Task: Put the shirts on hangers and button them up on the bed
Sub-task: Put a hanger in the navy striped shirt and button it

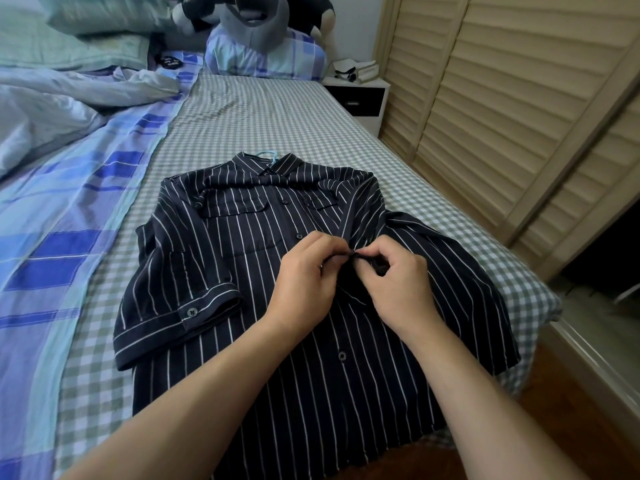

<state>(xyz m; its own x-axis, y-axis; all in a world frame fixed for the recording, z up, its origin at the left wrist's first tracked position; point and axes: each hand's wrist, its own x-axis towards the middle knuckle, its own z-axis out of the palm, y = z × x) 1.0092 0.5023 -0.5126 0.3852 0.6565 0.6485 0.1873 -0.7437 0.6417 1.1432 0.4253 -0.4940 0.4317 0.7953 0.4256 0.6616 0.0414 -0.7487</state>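
**Third button in hand as striped shirt is fastened on the bed**

A person's left hand (304,275) and right hand (394,282) meet at the middle of a dark striped shirt (214,258) laid flat, collar away from them, on the checked bed sheet (263,112). Both hands are curled, thumb and fingertips pinching the shirt's front edges where they touch; whether the button itself is between the fingers cannot be told, since the knuckles hide it. Just beyond the hands, two buttons (298,235) up the placket look done. Nearer the wrists, a lower button (342,356) is in view, and its state is unclear. Far past the fingertips, a pale blue hanger hook (266,154) pokes from the collar.

The right front panel is rucked up in a fold just beyond the right hand; if that slack is not eased, the button may go into the wrong hole or the placket may pucker. Pulling toward the body could also drag the shirt off its hanger shoulders, and the hem already lies at the mattress edge.
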